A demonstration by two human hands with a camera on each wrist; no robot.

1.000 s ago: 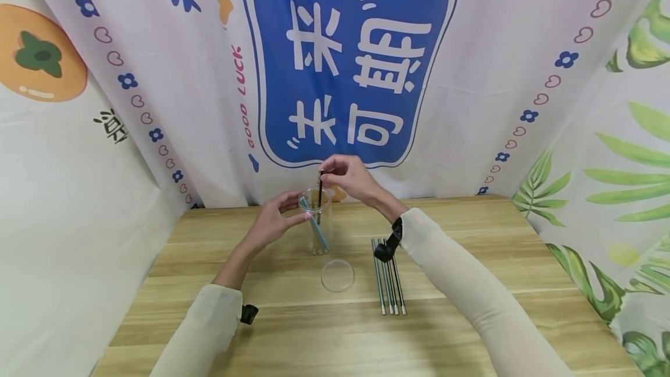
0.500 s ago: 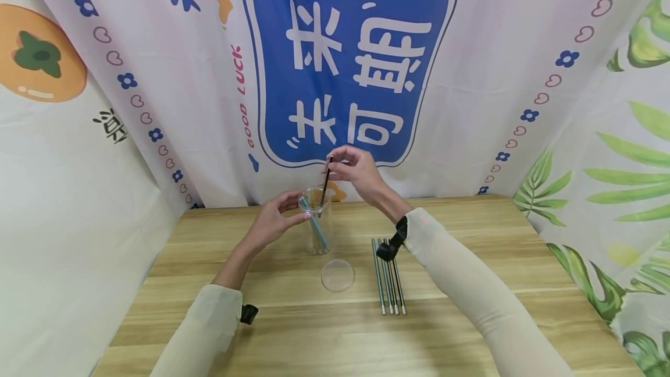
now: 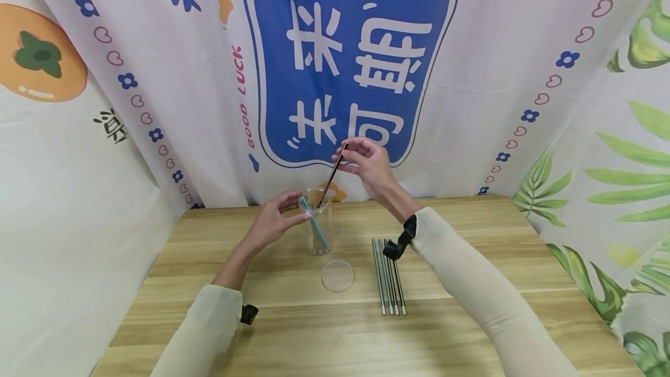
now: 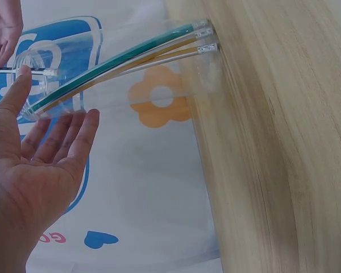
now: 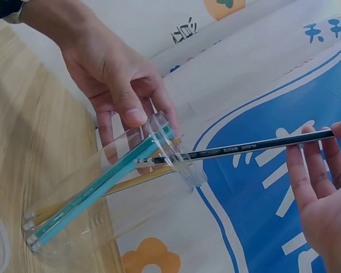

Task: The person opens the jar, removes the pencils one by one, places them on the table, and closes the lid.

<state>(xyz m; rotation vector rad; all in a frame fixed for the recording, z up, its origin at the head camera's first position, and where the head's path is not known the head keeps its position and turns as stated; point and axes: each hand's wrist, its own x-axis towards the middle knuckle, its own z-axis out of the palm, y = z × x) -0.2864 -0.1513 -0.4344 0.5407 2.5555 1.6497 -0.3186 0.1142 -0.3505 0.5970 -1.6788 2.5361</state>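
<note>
on the wooden table: 1 clear jar, 1 round lid, 4 pencils

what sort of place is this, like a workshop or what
Probably a makeshift indoor recording booth: printed curtains hang behind and beside a wood-grain table, and black wrist cameras are worn.

"That jar looks like clear plastic, very glossy."
"The black pencil shines too, smooth as lacquer."
"And the worktop?"
"Smooth, wood-grained, faintly satiny. The hanging behind looks like matt cloth, softly creased."
</note>
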